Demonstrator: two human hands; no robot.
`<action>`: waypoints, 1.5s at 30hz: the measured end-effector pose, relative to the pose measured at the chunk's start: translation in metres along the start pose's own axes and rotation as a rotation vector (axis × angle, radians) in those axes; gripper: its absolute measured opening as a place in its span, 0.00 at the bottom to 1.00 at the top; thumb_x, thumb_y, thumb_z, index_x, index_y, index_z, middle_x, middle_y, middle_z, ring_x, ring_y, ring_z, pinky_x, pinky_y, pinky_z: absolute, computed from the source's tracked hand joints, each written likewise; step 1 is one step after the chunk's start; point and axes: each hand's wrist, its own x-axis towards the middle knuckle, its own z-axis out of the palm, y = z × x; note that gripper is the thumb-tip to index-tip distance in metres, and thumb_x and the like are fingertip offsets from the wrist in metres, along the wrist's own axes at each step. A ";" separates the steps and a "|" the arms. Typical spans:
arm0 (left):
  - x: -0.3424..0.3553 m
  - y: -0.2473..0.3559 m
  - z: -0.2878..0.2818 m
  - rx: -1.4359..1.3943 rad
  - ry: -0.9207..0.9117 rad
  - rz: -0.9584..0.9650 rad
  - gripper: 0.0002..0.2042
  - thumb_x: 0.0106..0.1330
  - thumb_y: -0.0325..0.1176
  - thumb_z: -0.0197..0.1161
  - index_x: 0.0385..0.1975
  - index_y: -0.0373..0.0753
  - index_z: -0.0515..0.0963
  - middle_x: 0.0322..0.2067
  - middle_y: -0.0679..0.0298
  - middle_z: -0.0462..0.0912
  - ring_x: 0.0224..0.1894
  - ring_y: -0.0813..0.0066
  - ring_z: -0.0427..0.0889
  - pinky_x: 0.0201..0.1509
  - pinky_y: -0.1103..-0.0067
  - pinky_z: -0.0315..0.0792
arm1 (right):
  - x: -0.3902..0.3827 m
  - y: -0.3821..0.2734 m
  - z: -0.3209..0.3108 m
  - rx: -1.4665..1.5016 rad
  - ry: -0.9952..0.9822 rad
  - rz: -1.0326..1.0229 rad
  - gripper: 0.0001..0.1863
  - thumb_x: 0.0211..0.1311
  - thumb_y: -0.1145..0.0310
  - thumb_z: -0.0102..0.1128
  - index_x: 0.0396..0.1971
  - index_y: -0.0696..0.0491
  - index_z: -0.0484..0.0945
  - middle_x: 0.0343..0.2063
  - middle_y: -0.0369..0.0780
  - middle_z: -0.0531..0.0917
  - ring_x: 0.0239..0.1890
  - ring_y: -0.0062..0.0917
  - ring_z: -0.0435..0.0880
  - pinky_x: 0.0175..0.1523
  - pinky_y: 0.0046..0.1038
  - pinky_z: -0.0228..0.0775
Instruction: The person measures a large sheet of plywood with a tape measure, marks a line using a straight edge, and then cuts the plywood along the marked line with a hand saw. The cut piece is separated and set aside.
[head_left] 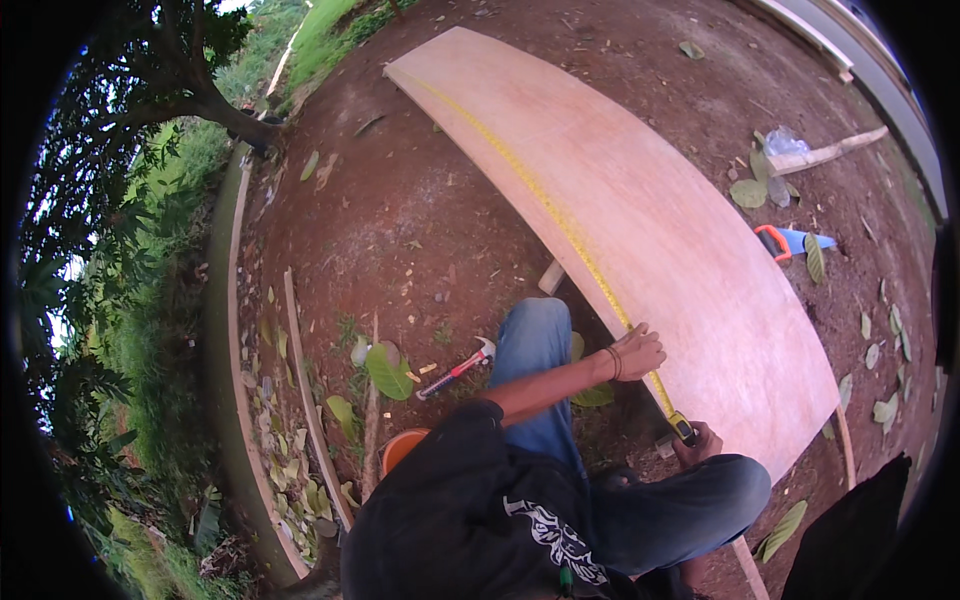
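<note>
A long sheet of pale plywood (640,190) stretches from the far top down to the right, raised off the ground. Along its left edge runs the yellow blade of a tape measure (560,215). My left hand (638,352), a dark band at its wrist, has its fingers curled over the blade at the sheet's edge. Nearer to me, my right hand (703,443) grips the black and yellow case of the tape measure by the near end of the sheet. My jeans-clad knees are bent beside the board, and part of the right hand is hidden behind one.
A claw hammer (456,371) lies on the dirt by my left knee, near an orange container (402,447). Beyond the plywood lies a handsaw (792,242) with a blue blade. A short wood piece (551,277) sticks out below the sheet. Fallen leaves and poles surround it.
</note>
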 end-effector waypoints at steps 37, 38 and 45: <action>0.034 -0.012 0.042 -0.874 0.397 -1.049 0.31 0.63 0.39 0.69 0.64 0.38 0.66 0.71 0.42 0.56 0.67 0.38 0.66 0.66 0.54 0.68 | 0.084 0.001 -0.042 -0.021 0.278 -0.168 0.18 0.45 0.59 0.77 0.31 0.57 0.86 0.24 0.47 0.86 0.26 0.39 0.86 0.36 0.36 0.78; 0.043 -0.019 0.045 -1.280 0.524 -1.238 0.30 0.66 0.41 0.68 0.64 0.36 0.66 0.69 0.42 0.59 0.64 0.41 0.71 0.63 0.57 0.72 | 0.087 -0.005 -0.039 -0.007 0.269 -0.175 0.18 0.44 0.59 0.77 0.30 0.57 0.86 0.23 0.47 0.85 0.26 0.39 0.86 0.36 0.36 0.77; 0.058 -0.032 0.057 -1.568 0.606 -1.331 0.18 0.78 0.42 0.51 0.52 0.30 0.72 0.41 0.51 0.87 0.43 0.60 0.89 0.47 0.69 0.85 | 0.074 -0.008 -0.034 0.019 0.161 -0.217 0.19 0.44 0.55 0.78 0.27 0.55 0.85 0.20 0.46 0.84 0.23 0.38 0.85 0.32 0.36 0.76</action>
